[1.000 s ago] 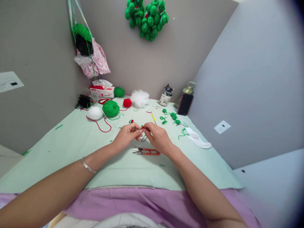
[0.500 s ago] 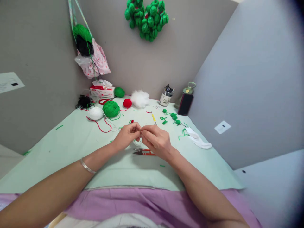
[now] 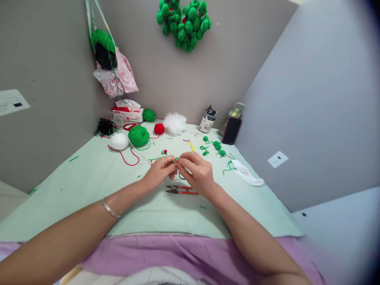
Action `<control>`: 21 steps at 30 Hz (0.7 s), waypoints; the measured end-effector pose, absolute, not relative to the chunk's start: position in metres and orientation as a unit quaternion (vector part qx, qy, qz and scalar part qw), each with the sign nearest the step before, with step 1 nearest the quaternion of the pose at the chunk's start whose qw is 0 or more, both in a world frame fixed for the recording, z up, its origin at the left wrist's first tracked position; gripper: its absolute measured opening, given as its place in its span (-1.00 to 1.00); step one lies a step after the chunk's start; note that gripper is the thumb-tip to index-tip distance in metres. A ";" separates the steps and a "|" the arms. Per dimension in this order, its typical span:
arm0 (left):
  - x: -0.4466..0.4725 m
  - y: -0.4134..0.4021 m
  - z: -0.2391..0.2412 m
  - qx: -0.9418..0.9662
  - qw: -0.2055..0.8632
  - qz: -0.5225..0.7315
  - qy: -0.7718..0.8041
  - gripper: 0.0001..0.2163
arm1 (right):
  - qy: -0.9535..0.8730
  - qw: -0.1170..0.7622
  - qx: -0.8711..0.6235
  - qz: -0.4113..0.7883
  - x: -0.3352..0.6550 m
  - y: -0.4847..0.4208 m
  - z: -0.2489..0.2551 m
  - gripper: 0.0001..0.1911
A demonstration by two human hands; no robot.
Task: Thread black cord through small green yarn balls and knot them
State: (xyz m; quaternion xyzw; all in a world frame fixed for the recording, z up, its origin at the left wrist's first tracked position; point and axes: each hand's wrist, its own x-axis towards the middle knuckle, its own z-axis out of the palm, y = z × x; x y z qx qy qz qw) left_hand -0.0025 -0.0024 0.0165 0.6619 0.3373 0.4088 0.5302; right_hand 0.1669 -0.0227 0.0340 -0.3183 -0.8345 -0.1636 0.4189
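Between the fingertips of both hands is a small green and red crocheted piece (image 3: 177,160), mostly covered by the fingers. My left hand (image 3: 160,171) pinches it from the left, and my right hand (image 3: 198,172) closes on it from the right. Below the fingers hang loops of dark and white thread. Orange-handled thread snips (image 3: 185,190) lie on the table just under my right hand. A yellow crochet hook (image 3: 191,146) lies beyond that hand. Another small green and red piece (image 3: 164,152) rests past my left hand.
At the back left are a green yarn ball (image 3: 139,135), a white yarn ball (image 3: 119,141), a red yarn ball (image 3: 159,129) and a tissue box (image 3: 128,114). White stuffing (image 3: 175,123) sits behind. Green crocheted bits (image 3: 217,145), a phone (image 3: 232,131) and white fabric (image 3: 247,174) are to the right.
My right hand's fingers have shifted and loosened a little, so the green and red piece and the dark thread below now show. More of the snips' orange handles is visible.
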 end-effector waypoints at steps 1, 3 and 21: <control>-0.003 -0.001 0.015 0.661 0.526 0.411 0.343 -0.81 | -0.840 0.417 -0.305 -0.168 0.165 -0.026 0.034 -0.85; -0.004 0.002 0.012 0.660 0.519 0.418 0.347 -0.80 | -0.855 0.409 -0.287 -0.141 0.160 -0.034 0.035 -0.83; -0.045 0.054 0.004 0.513 0.416 0.572 0.486 -0.82 | -0.482 0.779 -0.202 0.348 0.295 -0.022 0.123 -0.88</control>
